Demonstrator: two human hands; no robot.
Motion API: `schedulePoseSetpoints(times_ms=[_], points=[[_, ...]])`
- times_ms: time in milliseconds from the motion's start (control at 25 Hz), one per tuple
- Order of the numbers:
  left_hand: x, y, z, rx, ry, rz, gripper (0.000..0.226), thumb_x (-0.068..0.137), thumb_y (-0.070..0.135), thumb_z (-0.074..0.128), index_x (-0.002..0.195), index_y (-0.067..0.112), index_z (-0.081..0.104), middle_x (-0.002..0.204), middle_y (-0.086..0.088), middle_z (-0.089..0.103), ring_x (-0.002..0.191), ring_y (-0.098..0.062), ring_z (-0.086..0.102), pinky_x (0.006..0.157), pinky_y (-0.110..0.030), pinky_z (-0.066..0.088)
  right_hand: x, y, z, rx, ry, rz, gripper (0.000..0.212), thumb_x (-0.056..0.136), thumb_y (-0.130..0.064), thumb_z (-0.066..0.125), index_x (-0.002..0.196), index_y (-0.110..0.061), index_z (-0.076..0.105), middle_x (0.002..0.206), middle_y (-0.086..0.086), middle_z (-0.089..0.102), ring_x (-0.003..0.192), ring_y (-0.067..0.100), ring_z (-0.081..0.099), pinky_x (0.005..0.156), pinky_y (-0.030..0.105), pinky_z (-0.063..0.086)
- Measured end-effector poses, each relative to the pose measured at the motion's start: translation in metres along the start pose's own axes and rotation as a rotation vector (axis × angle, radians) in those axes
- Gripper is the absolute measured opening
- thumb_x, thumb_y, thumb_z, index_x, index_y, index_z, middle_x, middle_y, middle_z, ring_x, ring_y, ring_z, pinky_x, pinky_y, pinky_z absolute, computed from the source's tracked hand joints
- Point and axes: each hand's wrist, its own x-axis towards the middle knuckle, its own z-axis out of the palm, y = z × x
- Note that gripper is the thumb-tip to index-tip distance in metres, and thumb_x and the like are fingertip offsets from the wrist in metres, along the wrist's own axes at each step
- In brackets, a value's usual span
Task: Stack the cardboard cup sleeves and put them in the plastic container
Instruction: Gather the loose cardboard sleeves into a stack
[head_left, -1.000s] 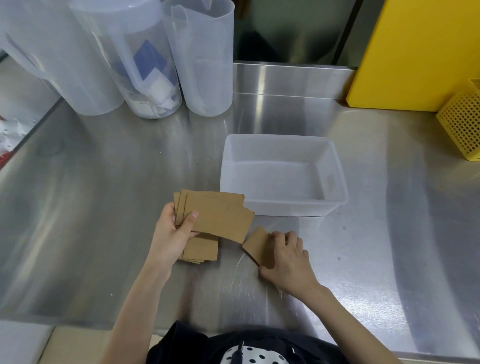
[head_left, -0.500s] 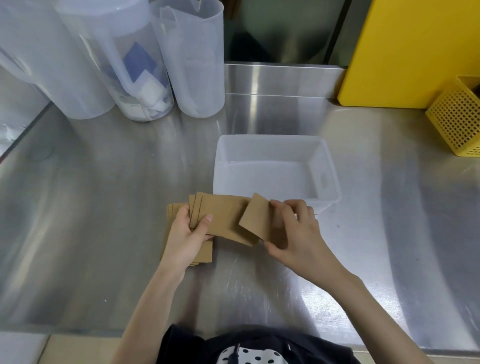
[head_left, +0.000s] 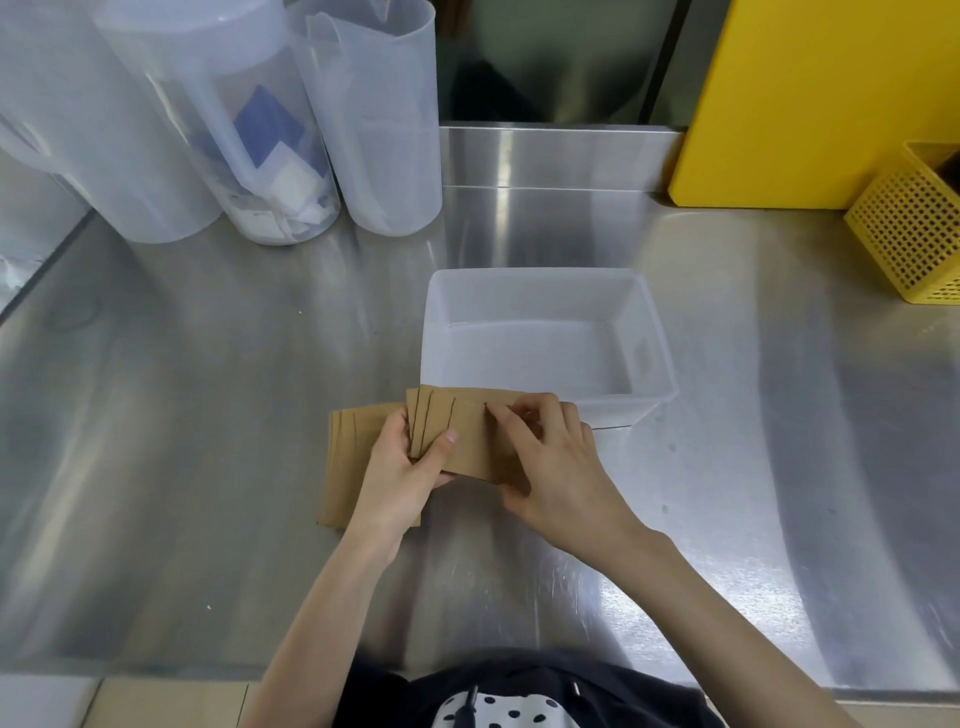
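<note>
Left hand (head_left: 402, 470) and right hand (head_left: 553, 462) at frame centre, both closed on a fanned bunch of cardboard cup sleeves (head_left: 465, 439), thumb of the left pressed on its face. More sleeves (head_left: 348, 457) flat on the steel counter (head_left: 182, 415) beneath the left hand. Plastic container (head_left: 649, 332) just behind, touching nothing held. Translucent pitchers (head_left: 363, 130) upper left; yellow basket (head_left: 909, 228) far right.

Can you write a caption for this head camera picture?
Both hands fan cardboard sleeves beside an empty plastic container.
</note>
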Motion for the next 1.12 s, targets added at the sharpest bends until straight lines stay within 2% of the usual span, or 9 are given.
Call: schedulePoseSetpoints(times_ms=[200,360,520,600,680,800,920,1000,1120], points=[[-0.001,-0.002,0.000,0.032,-0.003,-0.011,0.017,0.084,0.012,0.055,0.089,0.028,0.051,0.095,0.006,0.064,0.077,0.003,0.065,0.055,-0.011,0.050,-0.003,0.007,0.001,0.095,0.033,0.025,0.066,0.076,-0.025,0.060,0.135,-0.026,0.029,0.130,0.007,0.031,0.118,0.022,0.028,0.094,0.024,0.021],[-0.005,-0.006,0.001,0.073,-0.045,-0.032,0.020,0.085,0.018,0.053,0.099,0.030,0.045,0.104,0.009,0.059,0.089,0.002,0.061,0.058,-0.010,0.051,-0.021,0.025,-0.004,0.409,0.155,0.271,0.062,0.077,-0.036,0.063,0.132,-0.032,0.032,0.123,-0.004,0.029,0.112,0.009,0.033,0.091,0.014,0.029],[-0.010,-0.008,0.008,0.035,-0.090,-0.013,0.031,0.086,0.014,0.052,0.106,0.032,0.036,0.089,0.024,0.046,0.069,0.028,0.050,0.058,-0.006,0.049,-0.038,0.041,-0.005,0.815,0.207,0.470,0.051,0.080,-0.023,0.062,0.125,-0.034,0.039,0.120,-0.002,0.049,0.108,0.013,0.052,0.088,0.019,0.044],[-0.012,-0.010,0.013,0.047,-0.123,-0.014,0.034,0.086,0.016,0.052,0.095,0.045,0.038,0.092,0.023,0.053,0.078,0.024,0.054,0.059,-0.007,0.050,-0.041,0.044,-0.003,0.945,0.134,0.504,0.052,0.081,-0.019,0.062,0.124,-0.037,0.038,0.119,-0.001,0.053,0.104,0.010,0.054,0.075,0.010,0.048],[-0.014,-0.012,0.017,0.069,-0.165,-0.036,0.022,0.086,0.018,0.051,0.093,0.038,0.047,0.100,0.016,0.061,0.090,0.009,0.060,0.063,-0.010,0.050,-0.043,0.045,-0.001,0.995,0.097,0.524,0.055,0.082,-0.017,0.061,0.126,-0.038,0.036,0.119,-0.001,0.052,0.105,0.006,0.052,0.068,0.010,0.049],[-0.017,-0.018,0.021,0.125,-0.197,-0.056,0.023,0.087,0.021,0.049,0.109,0.029,0.046,0.115,0.008,0.059,0.108,-0.003,0.056,0.085,-0.022,0.051,-0.042,0.045,0.003,1.005,0.112,0.519,0.056,0.083,-0.011,0.058,0.127,-0.038,0.036,0.116,0.000,0.052,0.104,0.010,0.052,0.071,0.017,0.046],[-0.017,-0.023,0.023,0.245,-0.238,-0.039,0.038,0.088,0.023,0.049,0.124,0.021,0.038,0.127,0.006,0.050,0.119,-0.006,0.046,0.105,-0.030,0.036,-0.043,0.045,0.008,0.950,0.130,0.469,0.050,0.082,-0.006,0.057,0.116,-0.041,0.043,0.106,-0.005,0.053,0.094,0.002,0.052,0.067,0.012,0.046],[-0.016,-0.028,0.025,0.256,-0.250,-0.032,0.032,0.088,0.020,0.049,0.118,0.026,0.042,0.121,0.009,0.053,0.115,-0.002,0.048,0.100,-0.019,0.039,-0.044,0.047,0.009,0.899,0.152,0.437,0.045,0.081,-0.005,0.058,0.107,-0.040,0.047,0.099,-0.011,0.054,0.086,-0.007,0.051,0.066,0.006,0.044],[-0.014,-0.036,0.029,0.312,-0.261,-0.032,0.027,0.086,0.015,0.051,0.090,0.039,0.042,0.101,0.018,0.055,0.098,0.003,0.052,0.076,-0.003,0.043,-0.046,0.051,0.010,0.809,0.181,0.399,0.041,0.079,-0.001,0.059,0.098,-0.037,0.050,0.095,-0.016,0.058,0.080,-0.013,0.051,0.067,0.000,0.039]])
